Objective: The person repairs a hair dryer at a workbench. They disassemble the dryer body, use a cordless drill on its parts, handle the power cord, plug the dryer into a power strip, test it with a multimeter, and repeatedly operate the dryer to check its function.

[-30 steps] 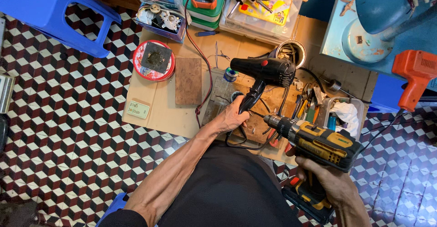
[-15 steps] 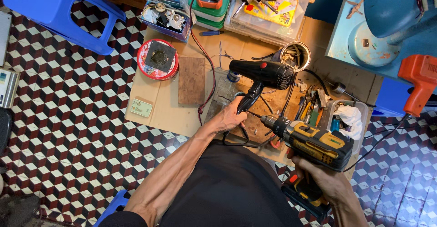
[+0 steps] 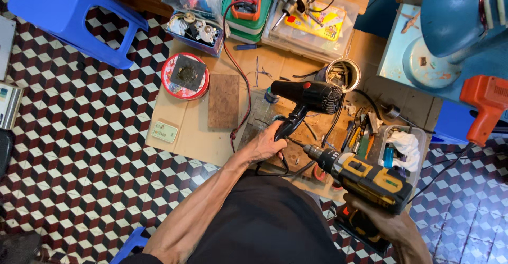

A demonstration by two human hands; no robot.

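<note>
Down on the patterned tile floor (image 3: 69,137), a sheet of cardboard (image 3: 190,137) carries most of the clutter. The person's left hand (image 3: 264,146) is closed around the handle of a black hair dryer (image 3: 307,96), which stands with its barrel pointing toward the left side of the cardboard, near the middle of the sheet. The right hand (image 3: 394,227) is wrapped around the grip of a yellow and black cordless drill (image 3: 365,176), held just beside the dryer's handle with its chuck aimed that way; whether the bit touches the handle I cannot tell. Toward the cardboard's far left corner sits a round red tin lid (image 3: 185,76), with a brown wooden block (image 3: 223,101) just beside it. A blue plastic stool (image 3: 69,15) stands off the sheet's far left, and an orange tool (image 3: 484,105) lies well apart at the right.
</note>
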